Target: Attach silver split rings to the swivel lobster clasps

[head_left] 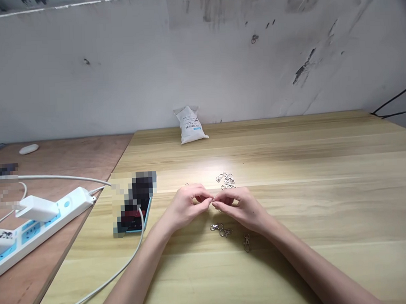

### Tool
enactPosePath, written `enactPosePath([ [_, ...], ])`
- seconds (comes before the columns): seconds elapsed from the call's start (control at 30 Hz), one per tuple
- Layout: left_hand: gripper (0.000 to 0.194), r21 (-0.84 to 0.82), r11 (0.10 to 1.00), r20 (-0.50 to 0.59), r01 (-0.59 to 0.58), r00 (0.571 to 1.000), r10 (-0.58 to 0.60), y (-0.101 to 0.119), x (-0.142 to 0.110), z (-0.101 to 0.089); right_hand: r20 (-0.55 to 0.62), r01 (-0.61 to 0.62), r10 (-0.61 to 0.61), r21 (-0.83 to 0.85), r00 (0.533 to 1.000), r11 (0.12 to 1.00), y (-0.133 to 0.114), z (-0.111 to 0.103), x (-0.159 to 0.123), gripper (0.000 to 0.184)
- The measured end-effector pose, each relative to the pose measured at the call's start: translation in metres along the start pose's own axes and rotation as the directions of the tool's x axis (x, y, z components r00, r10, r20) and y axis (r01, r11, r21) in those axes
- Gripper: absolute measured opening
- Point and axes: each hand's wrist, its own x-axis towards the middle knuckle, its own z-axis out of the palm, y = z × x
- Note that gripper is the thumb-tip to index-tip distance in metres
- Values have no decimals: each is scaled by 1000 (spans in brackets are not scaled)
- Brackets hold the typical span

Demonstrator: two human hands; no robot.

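My left hand (189,207) and my right hand (245,208) meet over the middle of the wooden table, thumbs and forefingers pinched tip to tip. Whatever lies between the fingertips is too small and covered to make out. Just behind the right hand is a small pile of silvery swivel clasps with rings (228,179). In front of the hands lie two more metal clasps, one (216,226) beside the other (226,232). Another swivel clasp (247,243) rests below my right wrist. Part of a small ring (187,184) shows behind the left hand.
A white labelled packet (190,125) leans near the wall. To my left lies a phone (135,220), partly pixelated, with a white cable (122,266) running toward me. A white power strip (69,216) with plugged-in chargers crosses the adjoining reddish board (88,150).
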Motion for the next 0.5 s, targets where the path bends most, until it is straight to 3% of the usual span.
enactPosePath([
  [0.3,14,-1,1000,96,3,995,-3,4,-1,-5,43,6,-7,28,999,1000,-2,0,0,18],
  [0.5,12,-110,993,141,49,989,-34,1,-3,-5,60,1,-6,78,998,997,-4,-2,-1,20],
])
